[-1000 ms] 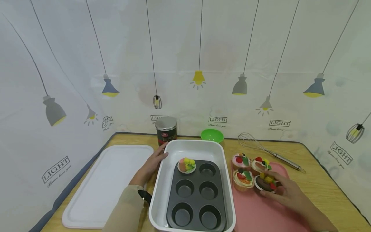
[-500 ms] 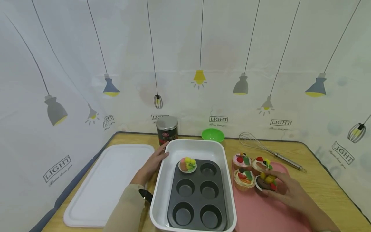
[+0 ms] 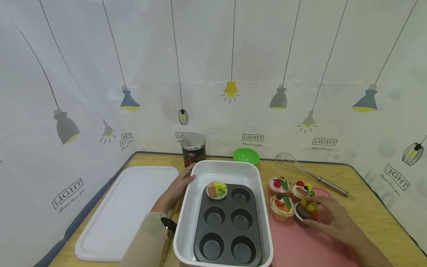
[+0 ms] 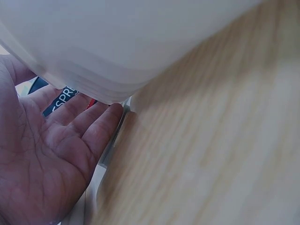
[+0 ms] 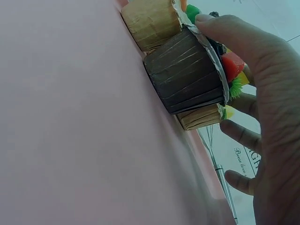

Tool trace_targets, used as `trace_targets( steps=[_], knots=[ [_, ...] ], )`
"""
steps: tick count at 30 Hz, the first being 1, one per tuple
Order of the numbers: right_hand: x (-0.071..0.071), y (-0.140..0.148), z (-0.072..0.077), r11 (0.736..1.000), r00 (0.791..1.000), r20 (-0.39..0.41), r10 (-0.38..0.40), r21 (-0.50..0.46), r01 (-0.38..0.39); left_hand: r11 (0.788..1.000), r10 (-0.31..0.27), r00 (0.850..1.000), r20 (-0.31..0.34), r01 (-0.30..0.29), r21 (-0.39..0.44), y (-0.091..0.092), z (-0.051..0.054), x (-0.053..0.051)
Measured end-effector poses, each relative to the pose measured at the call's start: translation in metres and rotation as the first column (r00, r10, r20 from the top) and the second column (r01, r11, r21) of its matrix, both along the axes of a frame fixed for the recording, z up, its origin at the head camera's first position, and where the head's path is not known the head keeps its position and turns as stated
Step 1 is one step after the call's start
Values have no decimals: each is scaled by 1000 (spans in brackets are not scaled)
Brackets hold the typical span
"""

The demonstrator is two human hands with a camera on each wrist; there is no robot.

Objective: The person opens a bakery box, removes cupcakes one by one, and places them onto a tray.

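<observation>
My left hand (image 3: 178,186) rests against the left rim of a deep white baking dish (image 3: 181,222), its fingers fairly straight; in the left wrist view the palm of the left hand (image 4: 56,150) shows beside the dish wall (image 4: 117,51). In the dish lies a dark muffin tin (image 3: 227,233), with a fruit-topped cupcake (image 3: 217,190) in its far left cup. My right hand (image 3: 337,220) holds a chocolate cupcake (image 3: 303,212) by its rim, thumb at the near side. In the right wrist view, the dark-wrapped chocolate cupcake (image 5: 187,72) sits low at the pink board (image 5: 93,117).
Three more cupcakes, a pink one (image 3: 278,185), a cream one (image 3: 281,207) and another (image 3: 300,190), crowd beside the held one. Behind stand a coffee tin (image 3: 193,150), a green bowl (image 3: 246,155) and a whisk (image 3: 313,174). A white board (image 3: 126,211) lies left.
The scene shifts slightly right in the head view. Both hands keep nearly the same places, and the chocolate cupcake stays beside the others.
</observation>
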State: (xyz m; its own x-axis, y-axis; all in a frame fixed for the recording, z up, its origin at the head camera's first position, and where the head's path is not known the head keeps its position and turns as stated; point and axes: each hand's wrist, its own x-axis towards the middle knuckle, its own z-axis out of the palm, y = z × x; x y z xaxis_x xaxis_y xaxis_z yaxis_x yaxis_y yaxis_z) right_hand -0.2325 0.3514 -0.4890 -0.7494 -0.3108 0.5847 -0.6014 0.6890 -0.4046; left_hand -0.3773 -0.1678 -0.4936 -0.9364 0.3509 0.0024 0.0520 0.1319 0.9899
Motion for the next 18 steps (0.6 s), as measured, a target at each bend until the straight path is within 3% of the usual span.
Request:
trace_targets(
  steps=[5, 13, 18],
  knots=[
    [-2, 1, 1, 1000, 1000, -29, 1, 21, -1, 1000, 3, 1000, 0, -3, 2, 1, 1, 0],
    [1, 0, 5, 1000, 1000, 9, -4, -18, 4, 1000, -19, 1000, 4, 19, 3, 1, -1, 2],
    [2, -5, 19, 998, 1000, -15, -17, -58, 16, 997, -38, 999, 2, 38, 67, 1, 0, 3]
  ],
)
